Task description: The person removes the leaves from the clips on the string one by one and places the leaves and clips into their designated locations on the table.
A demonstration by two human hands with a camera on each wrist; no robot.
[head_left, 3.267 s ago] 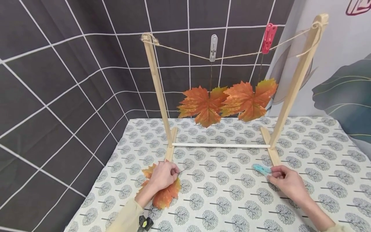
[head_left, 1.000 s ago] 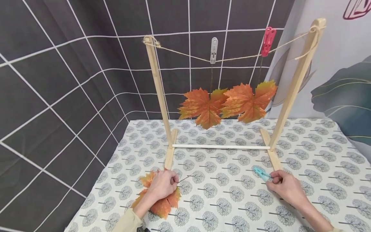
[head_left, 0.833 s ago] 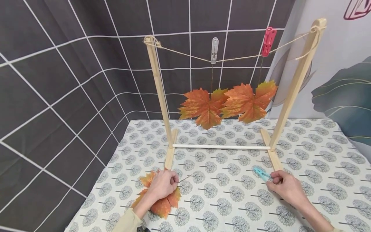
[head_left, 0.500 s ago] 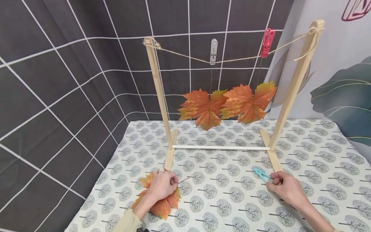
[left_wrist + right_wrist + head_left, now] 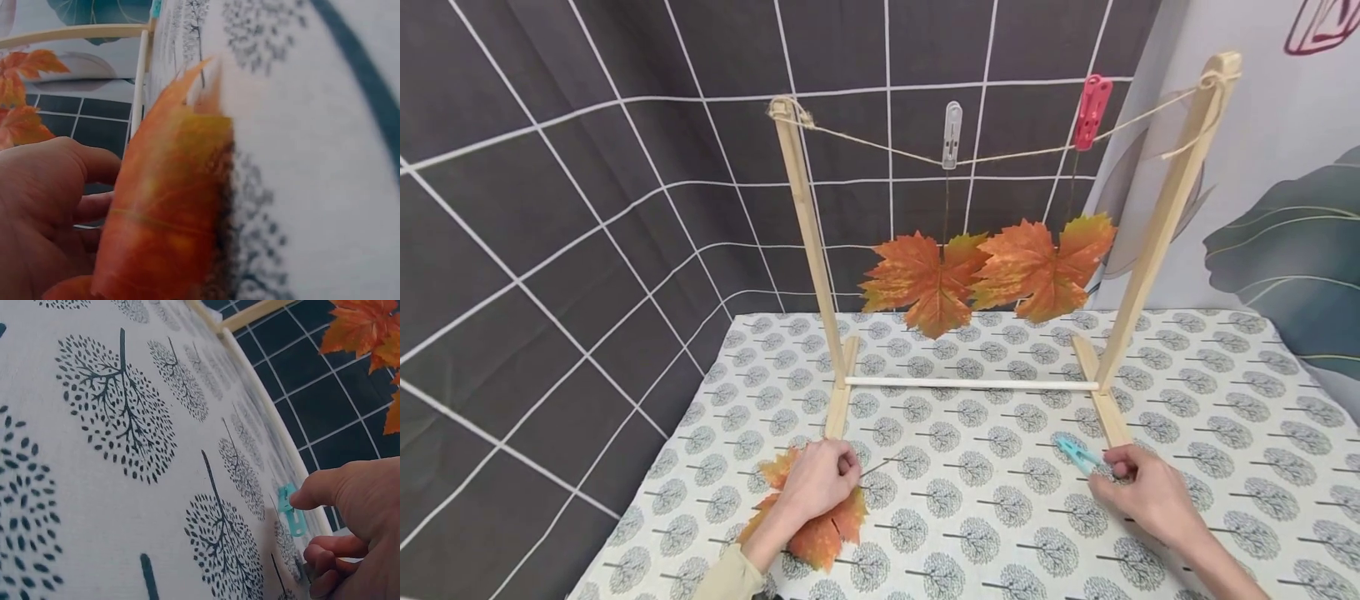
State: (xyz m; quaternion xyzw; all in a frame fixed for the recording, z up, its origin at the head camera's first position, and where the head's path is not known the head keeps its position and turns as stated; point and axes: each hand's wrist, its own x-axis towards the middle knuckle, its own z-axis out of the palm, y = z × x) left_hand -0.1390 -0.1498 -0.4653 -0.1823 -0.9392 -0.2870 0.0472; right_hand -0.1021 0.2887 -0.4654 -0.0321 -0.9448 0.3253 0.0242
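Observation:
In the head view my left hand (image 5: 822, 482) pinches the stem of an orange artificial maple leaf (image 5: 820, 540) at the table's front left. The leaf spreads partly beneath the hand and wrist; its stem tip points right. Close up in the left wrist view, the leaf (image 5: 165, 200) curls upward beside the hand (image 5: 44, 206). My right hand (image 5: 1150, 496) is at a light-blue clothespin (image 5: 1077, 454) lying on the cloth, with thumb and fingers parted. In the right wrist view the thumb overlaps one end of the clothespin (image 5: 297, 522), and the other fingers stand away from it.
Behind the hands stands a wooden frame (image 5: 1165, 225) with a white crossbar (image 5: 970, 383). From its sagging twine (image 5: 880, 143), a clear clothespin (image 5: 952, 136) and a pink clothespin (image 5: 1092, 112) hold two maple leaves (image 5: 928, 279). A dark gridded curtain (image 5: 587, 275) borders the left.
My right thumb and fingers have parted at the light-blue clothespin, which they pinched before. Over the last seconds the left-hand leaf shifted slightly toward the front. The hanging leaves stay put.

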